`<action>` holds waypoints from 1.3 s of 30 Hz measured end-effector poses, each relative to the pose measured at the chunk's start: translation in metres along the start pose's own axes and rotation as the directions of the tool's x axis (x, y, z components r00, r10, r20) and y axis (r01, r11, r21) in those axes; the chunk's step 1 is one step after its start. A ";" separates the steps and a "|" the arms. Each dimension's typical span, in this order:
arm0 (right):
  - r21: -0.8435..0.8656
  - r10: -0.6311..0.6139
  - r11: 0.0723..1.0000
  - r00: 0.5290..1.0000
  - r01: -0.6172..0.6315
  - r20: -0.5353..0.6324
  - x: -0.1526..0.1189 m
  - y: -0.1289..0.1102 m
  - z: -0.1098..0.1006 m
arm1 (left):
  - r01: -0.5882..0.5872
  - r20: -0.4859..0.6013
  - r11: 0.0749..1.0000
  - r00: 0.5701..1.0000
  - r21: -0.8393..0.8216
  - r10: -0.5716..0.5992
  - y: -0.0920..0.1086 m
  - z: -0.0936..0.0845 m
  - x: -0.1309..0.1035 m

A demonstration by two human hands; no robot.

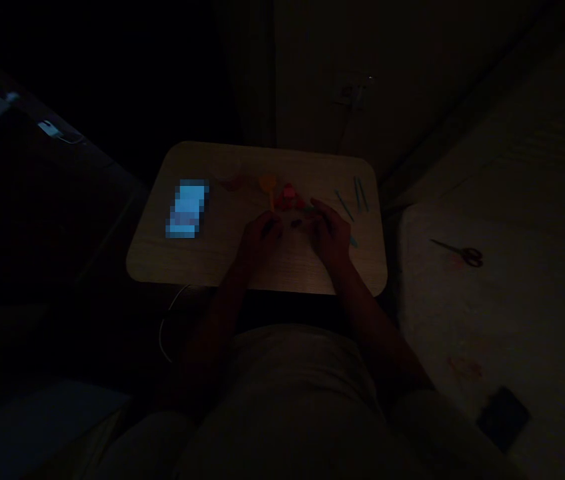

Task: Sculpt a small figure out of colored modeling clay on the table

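In dim light my left hand (261, 235) is over the middle of a small wooden table, fingers curled inward; what they hold, if anything, is lost in shadow. Facing it, my right hand (331, 233) has its fingers bent and drawn together, their contents too dark to make out. A small dark piece (296, 223) shows between the hands. Just beyond them is a red object (289, 193) with spread lower parts. Left of that lies an orange piece (268, 184) with a round head and narrow stem. A teal stick-like tool (354, 241) pokes out beside my right hand.
Several thin bluish sticks (357, 193) lie at the table's (202, 263) right. A lit, pixelated phone-like screen (187, 209) is at the left, a faint reddish item (232, 181) behind. Scissors (470, 256) and a dark square item (503, 418) rest on a pale surface at right.
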State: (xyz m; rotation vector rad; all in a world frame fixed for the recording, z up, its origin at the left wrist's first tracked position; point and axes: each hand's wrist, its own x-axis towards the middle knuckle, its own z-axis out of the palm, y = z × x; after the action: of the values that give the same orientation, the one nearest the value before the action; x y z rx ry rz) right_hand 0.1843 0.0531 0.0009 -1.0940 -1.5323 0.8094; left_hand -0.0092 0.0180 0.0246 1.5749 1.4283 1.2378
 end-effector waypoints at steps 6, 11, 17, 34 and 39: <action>0.050 0.090 0.995 0.996 -0.091 0.016 -0.001 -0.002 0.002 | 0.021 0.013 1.000 1.000 0.021 -0.022 0.000 0.000 0.000; -0.014 0.046 0.999 0.999 -0.046 -0.003 -0.001 -0.005 -0.001 | 0.012 0.010 1.000 1.000 0.020 -0.012 -0.003 0.000 0.001; -0.079 0.027 0.996 0.996 -0.033 -0.081 0.000 -0.007 0.000 | 0.006 0.020 1.000 1.000 0.004 -0.006 0.001 0.000 0.001; -0.124 -0.036 0.992 0.999 0.038 0.019 0.000 -0.014 -0.005 | 0.015 0.009 1.000 1.000 0.017 -0.016 -0.002 0.000 0.001; -0.096 -0.036 0.995 0.999 0.035 -0.001 0.001 -0.011 -0.004 | 0.013 0.005 1.000 1.000 0.008 -0.013 -0.004 0.001 0.001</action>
State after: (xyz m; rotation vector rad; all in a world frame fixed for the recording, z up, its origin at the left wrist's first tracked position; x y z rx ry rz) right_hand 0.1860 0.0494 0.0125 -1.1339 -1.5974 0.7157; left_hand -0.0100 0.0195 0.0214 1.5714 1.4396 1.2209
